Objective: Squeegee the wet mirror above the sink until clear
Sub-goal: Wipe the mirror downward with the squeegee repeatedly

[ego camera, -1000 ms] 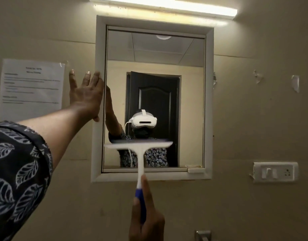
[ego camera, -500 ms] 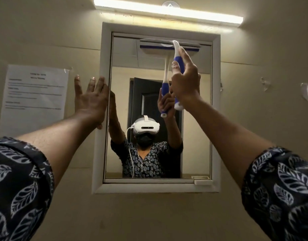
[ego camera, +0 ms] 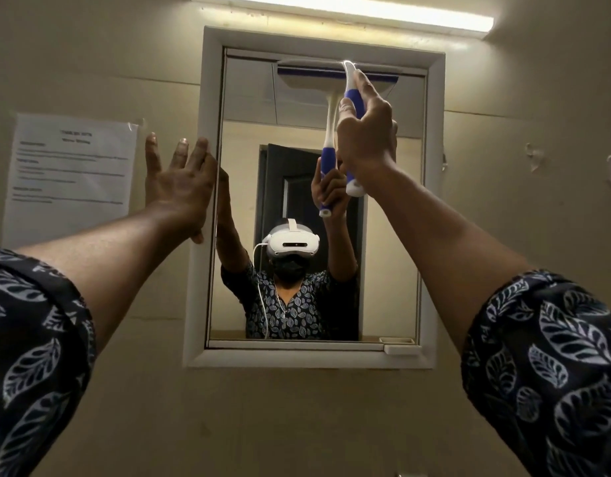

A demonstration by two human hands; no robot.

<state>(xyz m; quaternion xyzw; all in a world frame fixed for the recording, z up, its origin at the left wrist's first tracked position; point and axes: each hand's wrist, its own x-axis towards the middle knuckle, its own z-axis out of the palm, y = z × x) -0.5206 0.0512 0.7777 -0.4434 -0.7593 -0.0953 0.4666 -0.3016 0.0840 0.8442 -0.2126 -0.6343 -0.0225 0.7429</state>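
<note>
A mirror [ego camera: 393, 235] in a white frame [ego camera: 194, 287] hangs on the beige wall straight ahead. My right hand [ego camera: 366, 136] grips the blue and white handle of a squeegee [ego camera: 351, 98]. Its blade lies along the top edge of the glass, right of centre. My left hand [ego camera: 178, 187] rests flat with straight fingers on the frame's left side and the wall beside it. In the glass I see my own reflection with both arms raised.
A printed paper notice [ego camera: 70, 173] is taped to the wall left of the mirror. A tube light [ego camera: 366, 10] glows above the frame. Torn tape remnants [ego camera: 534, 154] mark the wall at the right. A small white latch [ego camera: 400, 349] sits at the frame's lower right.
My right hand rose with the squeegee from the bottom of the mirror to the top edge; since half a second ago it has stayed there. My left hand has stayed on the frame.
</note>
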